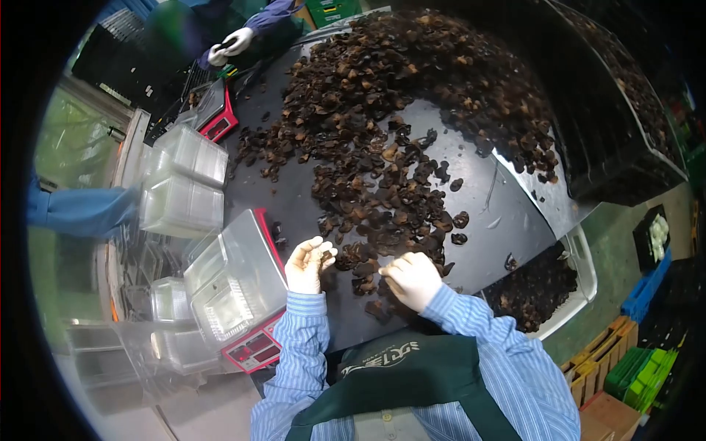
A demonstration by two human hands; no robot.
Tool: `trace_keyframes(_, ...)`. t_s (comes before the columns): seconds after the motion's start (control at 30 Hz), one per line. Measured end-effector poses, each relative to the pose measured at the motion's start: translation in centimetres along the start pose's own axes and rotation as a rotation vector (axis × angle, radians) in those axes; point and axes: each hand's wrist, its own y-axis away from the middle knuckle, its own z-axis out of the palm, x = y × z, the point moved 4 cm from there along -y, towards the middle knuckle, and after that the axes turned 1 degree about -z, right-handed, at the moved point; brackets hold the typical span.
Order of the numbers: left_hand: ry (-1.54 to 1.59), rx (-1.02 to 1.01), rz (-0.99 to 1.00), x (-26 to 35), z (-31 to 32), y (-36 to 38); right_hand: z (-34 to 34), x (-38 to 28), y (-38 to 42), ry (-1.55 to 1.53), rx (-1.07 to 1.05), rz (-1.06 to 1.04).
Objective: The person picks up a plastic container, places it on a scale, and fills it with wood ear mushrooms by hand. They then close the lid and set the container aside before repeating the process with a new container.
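Note:
Dark brown wood ear mushrooms lie in a large heap over the dark tabletop, with looser pieces near me. My left hand, in a white glove, is raised palm up beside the red-trimmed scale, its fingers curled; what they hold is too small to make out. My right hand, also gloved, is closed with its fingertips together just above the nearest pieces. Whatever is in that pinch is hidden. On the scale sits a clear plastic tray.
Stacked clear plastic containers stand left, behind a second red scale. A co-worker's gloved hands are at the far left. A white bin of dark pieces stands right, below a large black crate. Green crates sit lower right.

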Motion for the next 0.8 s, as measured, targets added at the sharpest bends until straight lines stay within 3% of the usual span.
trace_keyframes(0.2, 0.080, 0.038, -0.055, 0.0, -0.2, 0.9, 5.4, 1.3, -2.9, 0.397, -0.313, 0.060)
trace_keyframes(0.37, 0.263, 0.023, -0.078, -0.7, -0.6, 0.9, 0.7, 0.9, -3.0, 0.036, -0.033, 0.112)
trace_keyframes(0.47, 0.147, 0.039, 0.015, -0.7, 1.2, 1.4, -0.7, 0.5, -2.0, -0.836, -0.062, 0.617)
trace_keyframes(0.5, 0.087, -0.043, 0.102, -0.1, 3.0, 2.2, 1.1, 1.1, -0.9, -1.250, 0.032, 0.684)
trace_keyframes(0.53, -0.068, -0.132, 0.154, 0.5, 5.2, 3.3, 2.3, 1.2, 0.1, -1.707, 0.104, 0.879)
trace_keyframes(0.6, -0.419, -0.437, 0.317, 0.7, 7.9, 4.9, 3.4, 1.0, 1.1, -2.289, 0.139, 0.887)
trace_keyframes(0.67, -0.514, -0.515, 0.438, 1.4, 9.7, 5.9, 2.8, 0.7, 2.0, -2.452, 0.191, 0.924)
trace_keyframes(0.7, -0.609, -0.509, 0.599, 1.7, 10.2, 5.8, 2.0, 0.9, 2.6, -2.508, 0.247, 0.914)
trace_keyframes(0.8, -0.786, -0.385, 0.817, 2.2, 9.6, 4.6, -1.9, 2.3, 4.6, -2.588, 0.365, 0.789)
